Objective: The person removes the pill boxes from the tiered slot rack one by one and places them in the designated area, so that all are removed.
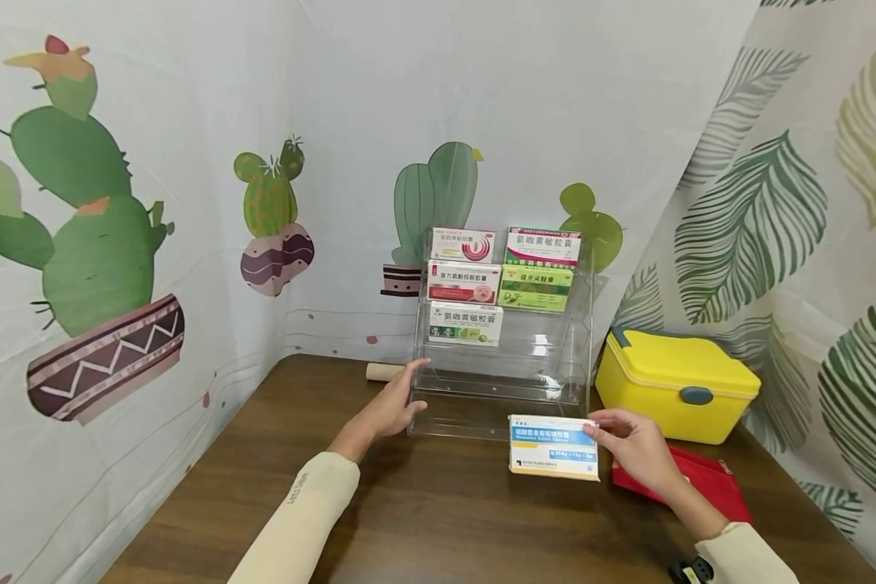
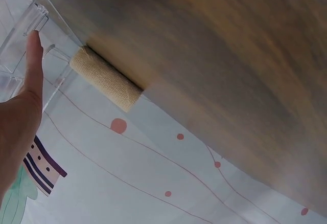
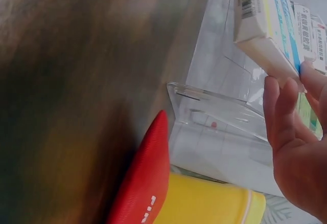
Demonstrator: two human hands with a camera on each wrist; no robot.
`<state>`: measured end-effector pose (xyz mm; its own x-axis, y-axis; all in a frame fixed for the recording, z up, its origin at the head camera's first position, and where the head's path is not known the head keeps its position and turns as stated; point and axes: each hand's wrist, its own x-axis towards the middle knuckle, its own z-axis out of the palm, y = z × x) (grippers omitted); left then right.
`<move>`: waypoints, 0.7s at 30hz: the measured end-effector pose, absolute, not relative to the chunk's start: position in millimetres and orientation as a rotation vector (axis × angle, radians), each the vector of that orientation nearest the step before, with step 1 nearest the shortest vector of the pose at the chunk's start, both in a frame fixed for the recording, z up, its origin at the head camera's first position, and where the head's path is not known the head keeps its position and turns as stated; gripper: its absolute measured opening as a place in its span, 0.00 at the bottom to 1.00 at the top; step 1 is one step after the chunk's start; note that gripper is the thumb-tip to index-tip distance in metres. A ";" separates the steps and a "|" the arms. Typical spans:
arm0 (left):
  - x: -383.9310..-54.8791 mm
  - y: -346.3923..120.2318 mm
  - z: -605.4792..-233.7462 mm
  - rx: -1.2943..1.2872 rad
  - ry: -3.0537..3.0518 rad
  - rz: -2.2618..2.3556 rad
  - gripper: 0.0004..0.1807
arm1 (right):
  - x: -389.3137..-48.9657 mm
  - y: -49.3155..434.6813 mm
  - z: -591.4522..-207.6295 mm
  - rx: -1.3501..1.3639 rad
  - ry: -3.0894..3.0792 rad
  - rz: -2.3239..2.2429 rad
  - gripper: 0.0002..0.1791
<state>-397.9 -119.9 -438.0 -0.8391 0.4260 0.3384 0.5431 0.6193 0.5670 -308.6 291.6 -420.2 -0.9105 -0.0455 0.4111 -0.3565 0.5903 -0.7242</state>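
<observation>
My right hand (image 1: 637, 448) pinches a white, blue and orange medicine box (image 1: 553, 459) by its right end, in front of the lower tiers of a clear acrylic display rack (image 1: 507, 388). In the right wrist view the box (image 3: 255, 17) shows its barcode side, with thumb and fingertips at one end. My left hand (image 1: 388, 408) is at the rack's left side, its fingers straight along the edge. Five tiers up and down the rack hold several medicine boxes, among them a white and green box (image 1: 465, 324) and a light green box (image 1: 535, 289).
Right of the rack stands a yellow lidded case (image 1: 672, 389) with a red pouch (image 1: 708, 485) before it. A tan roll (image 1: 383, 372) lies behind the rack's left side on the brown wooden table (image 1: 423, 527). Patterned cloth hangs behind.
</observation>
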 end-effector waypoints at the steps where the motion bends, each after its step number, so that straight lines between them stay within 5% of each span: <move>1: -397.8 -119.7 -437.5 -0.803 -2.678 -1.017 0.43 | -309.1 292.0 -420.6 0.325 -2.480 1.238 0.18; 21: -395.5 -118.7 -438.6 -0.795 -2.687 -1.014 0.43 | -316.3 299.1 -433.5 0.318 -2.601 1.233 0.13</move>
